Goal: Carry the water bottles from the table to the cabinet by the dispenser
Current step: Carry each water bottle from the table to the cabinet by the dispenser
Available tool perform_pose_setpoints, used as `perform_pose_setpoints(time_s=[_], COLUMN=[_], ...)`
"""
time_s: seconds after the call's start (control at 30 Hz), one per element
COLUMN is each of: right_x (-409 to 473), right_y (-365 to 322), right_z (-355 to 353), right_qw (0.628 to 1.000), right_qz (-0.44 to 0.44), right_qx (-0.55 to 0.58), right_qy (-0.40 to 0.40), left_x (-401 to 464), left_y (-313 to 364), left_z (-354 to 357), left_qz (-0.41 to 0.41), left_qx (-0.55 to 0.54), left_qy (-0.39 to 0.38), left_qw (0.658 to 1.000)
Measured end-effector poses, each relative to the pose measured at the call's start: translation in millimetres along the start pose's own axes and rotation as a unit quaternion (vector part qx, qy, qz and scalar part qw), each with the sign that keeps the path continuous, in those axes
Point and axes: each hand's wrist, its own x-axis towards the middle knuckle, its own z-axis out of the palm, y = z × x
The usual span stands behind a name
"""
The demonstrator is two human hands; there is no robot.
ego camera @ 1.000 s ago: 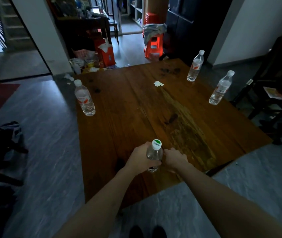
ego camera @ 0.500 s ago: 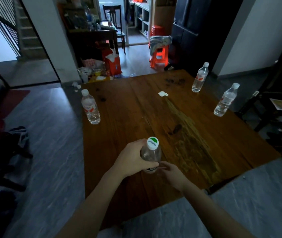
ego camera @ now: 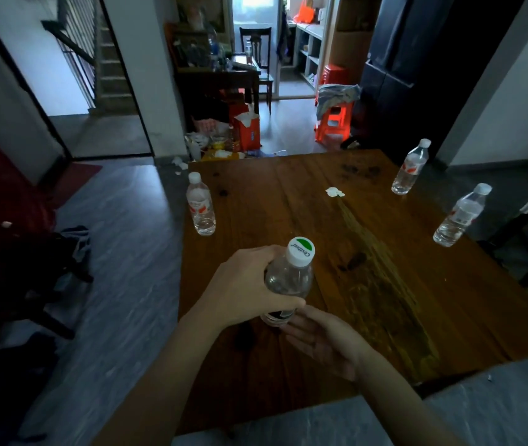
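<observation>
Pickup step: your left hand grips the green-capped water bottle above the wooden table's near edge; right hand spread, cupped beneath. Next: carry it to the cabinet, not in view.

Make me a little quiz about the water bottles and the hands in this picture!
1. How many water bottles stand on the wooden table untouched?
2. True or false: the right hand grips a bottle.
3. Which cap has green on it: A) the held bottle, B) the far left bottle?

Key: 1. Three. 2. False; the left hand grips it, and the right hand lies open below. 3. A.
</observation>
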Motion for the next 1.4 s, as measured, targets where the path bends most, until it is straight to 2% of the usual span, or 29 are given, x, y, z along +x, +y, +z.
perform_pose_setpoints(time_s=[0.2, 0.37, 0.63, 0.77, 0.9, 1.1, 1.2, 1.4], right_x=[3.9, 15.8, 29.6, 21.0, -1.5, -61.6, -102.1, -204.7], right_y=[-14.9, -20.8, -3.5, 22.2, 56.5, 129.1, 168.2, 246.6], right_z=[13.0, 28.3, 64.2, 93.0, 126.7, 171.4, 183.0, 188.3], right_qw=[0.997, 0.992, 0.957, 0.928, 0.884, 0.800, 0.754, 0.666], right_qz=[0.001, 0.039, 0.122, 0.174, 0.218, 0.273, 0.303, 0.321], right_qx=[-0.047, -0.080, -0.181, -0.210, -0.264, -0.349, -0.382, -0.463], right_qy=[-0.060, -0.092, -0.189, -0.253, -0.319, -0.404, -0.441, -0.490], left_x=[-12.2, -41.8, -110.0, -162.7, -225.3, -326.3, -375.7, -469.5], left_y=[-1.8, 11.9, 38.2, 52.9, 80.3, 132.7, 164.2, 237.9], left_z=[-15.8, -27.5, -25.3, -19.2, -15.1, 10.1, 31.5, 79.7], left_qz=[-0.041, -0.076, -0.200, -0.273, -0.337, -0.425, -0.462, -0.494], left_qx=[-0.016, -0.034, 0.021, 0.059, 0.077, 0.092, 0.100, 0.091], left_qy=[0.069, 0.133, 0.275, 0.355, 0.427, 0.538, 0.594, 0.682], left_qw=[0.997, 0.988, 0.940, 0.892, 0.836, 0.722, 0.652, 0.532])
